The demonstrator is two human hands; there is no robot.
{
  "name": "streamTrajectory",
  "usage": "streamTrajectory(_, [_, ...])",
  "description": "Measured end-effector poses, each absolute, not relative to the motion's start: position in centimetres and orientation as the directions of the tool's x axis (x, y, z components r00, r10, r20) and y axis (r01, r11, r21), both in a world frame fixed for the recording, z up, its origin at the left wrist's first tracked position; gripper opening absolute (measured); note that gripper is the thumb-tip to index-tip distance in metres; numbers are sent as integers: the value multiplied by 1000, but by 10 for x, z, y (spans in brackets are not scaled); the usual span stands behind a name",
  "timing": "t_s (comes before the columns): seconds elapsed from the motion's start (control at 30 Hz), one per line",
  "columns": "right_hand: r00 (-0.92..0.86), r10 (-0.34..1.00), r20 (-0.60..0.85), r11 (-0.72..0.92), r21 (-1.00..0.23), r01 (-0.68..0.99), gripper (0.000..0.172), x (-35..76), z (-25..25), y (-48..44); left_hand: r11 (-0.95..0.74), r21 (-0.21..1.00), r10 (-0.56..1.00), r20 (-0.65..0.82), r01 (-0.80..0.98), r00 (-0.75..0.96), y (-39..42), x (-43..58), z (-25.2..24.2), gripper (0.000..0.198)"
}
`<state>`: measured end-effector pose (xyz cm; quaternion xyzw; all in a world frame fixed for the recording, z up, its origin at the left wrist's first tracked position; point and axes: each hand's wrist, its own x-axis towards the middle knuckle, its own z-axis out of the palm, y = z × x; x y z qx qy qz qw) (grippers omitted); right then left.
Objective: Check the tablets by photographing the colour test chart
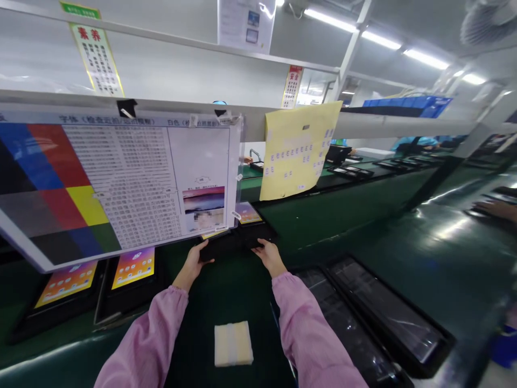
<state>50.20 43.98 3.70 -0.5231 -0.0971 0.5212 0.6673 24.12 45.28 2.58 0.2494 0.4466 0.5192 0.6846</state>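
Observation:
My left hand (194, 263) and my right hand (268, 256) grip the near edge of a black tray (246, 237) on the green bench, one hand at each end. A lit tablet (247, 213) with a purple and orange screen lies in that tray, partly hidden behind the hanging test chart (121, 183). Both arms wear pink sleeves.
Two more lit tablets (133, 267) in black trays lie at the left under the chart. Dark tablets in trays (388, 312) lie at the right. A yellow-white sponge (233, 343) lies near me. A yellow sheet (299, 151) hangs from the rail. Another person's hand (495, 208) is far right.

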Motion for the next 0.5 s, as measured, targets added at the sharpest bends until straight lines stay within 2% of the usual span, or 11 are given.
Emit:
streamTrajectory(0.33, [526,807,-267,103,-814,-571,33,494,66,405,277,802,958,-274,-529,87,409,239,37,35])
streamTrajectory(0.5, [483,862,-151,160,-824,-544,26,493,105,335,311,755,935,-352,-577,44,349,189,41,42])
